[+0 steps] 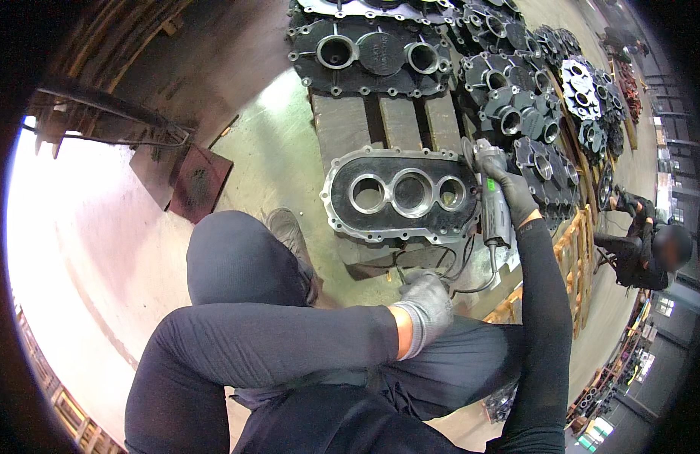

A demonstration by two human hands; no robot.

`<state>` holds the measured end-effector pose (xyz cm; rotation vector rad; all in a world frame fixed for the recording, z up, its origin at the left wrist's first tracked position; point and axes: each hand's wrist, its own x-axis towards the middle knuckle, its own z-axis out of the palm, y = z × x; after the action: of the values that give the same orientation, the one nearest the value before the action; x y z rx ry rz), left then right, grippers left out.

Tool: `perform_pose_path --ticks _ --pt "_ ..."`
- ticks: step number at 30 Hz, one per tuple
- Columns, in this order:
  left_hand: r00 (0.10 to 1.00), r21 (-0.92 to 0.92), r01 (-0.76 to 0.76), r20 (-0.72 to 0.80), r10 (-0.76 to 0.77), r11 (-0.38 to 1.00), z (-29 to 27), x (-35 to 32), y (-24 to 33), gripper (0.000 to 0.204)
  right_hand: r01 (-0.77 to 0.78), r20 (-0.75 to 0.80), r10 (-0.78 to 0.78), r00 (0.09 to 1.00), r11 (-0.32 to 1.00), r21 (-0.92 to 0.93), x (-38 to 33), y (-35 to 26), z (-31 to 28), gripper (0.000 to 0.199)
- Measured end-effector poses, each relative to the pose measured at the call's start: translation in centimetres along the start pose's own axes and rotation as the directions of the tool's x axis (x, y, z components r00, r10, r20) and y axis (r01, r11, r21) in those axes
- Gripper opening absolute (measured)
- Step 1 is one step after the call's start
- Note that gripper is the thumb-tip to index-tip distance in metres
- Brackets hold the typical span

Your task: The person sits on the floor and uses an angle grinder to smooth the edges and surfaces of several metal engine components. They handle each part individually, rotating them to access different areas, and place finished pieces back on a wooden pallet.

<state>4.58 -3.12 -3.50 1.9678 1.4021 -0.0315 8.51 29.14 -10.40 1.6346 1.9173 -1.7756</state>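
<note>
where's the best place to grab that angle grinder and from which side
Grip the angle grinder around its long slim body, coming from its right side, as the right hand does now. The body is narrow enough to wrap. The disc end lies at the top against the gearbox housing, and the cable leaves the bottom end, so probably avoid both.

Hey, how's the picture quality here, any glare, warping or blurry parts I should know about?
Head view: strong glare washes out the floor at the left; fisheye bending curves the pallet and darkens the rim; the machined housing, the grinder in the right hand and the left hand are sharp and evenly lit; the crouching person at the right edge is small and soft.
</note>
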Motion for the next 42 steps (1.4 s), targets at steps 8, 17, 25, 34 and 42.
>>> perform_pose_path --ticks 8,17,25,34,42 --pt "0.981 -0.006 0.000 0.192 0.001 1.000 -2.3 0.4 0.2 0.039 0.228 0.095 -0.211 0.973 0.942 -0.246 -0.4 -3.1 4.8 0.054" --pt "0.999 0.112 -0.045 0.020 0.043 0.993 -1.8 -0.8 0.6 0.027 0.246 0.182 -0.177 0.967 0.832 -0.498 0.1 -5.3 9.4 0.057" --pt "0.990 0.051 -0.103 -0.089 0.107 0.993 -2.5 -2.1 -0.1 0.030 0.330 0.350 -0.187 0.918 0.849 -0.412 2.4 -3.6 11.6 0.056" --pt "0.991 0.009 -0.044 -0.125 0.045 0.999 -2.4 -4.0 -0.3 0.026 0.250 0.327 -0.085 0.941 0.825 -0.507 -2.0 -7.1 19.0 0.064" --pt "0.994 0.077 -0.053 -0.093 0.060 0.996 1.5 -1.5 0.5 0.028 0.320 0.389 -0.091 0.917 0.749 -0.580 -5.3 -8.4 23.0 0.063"
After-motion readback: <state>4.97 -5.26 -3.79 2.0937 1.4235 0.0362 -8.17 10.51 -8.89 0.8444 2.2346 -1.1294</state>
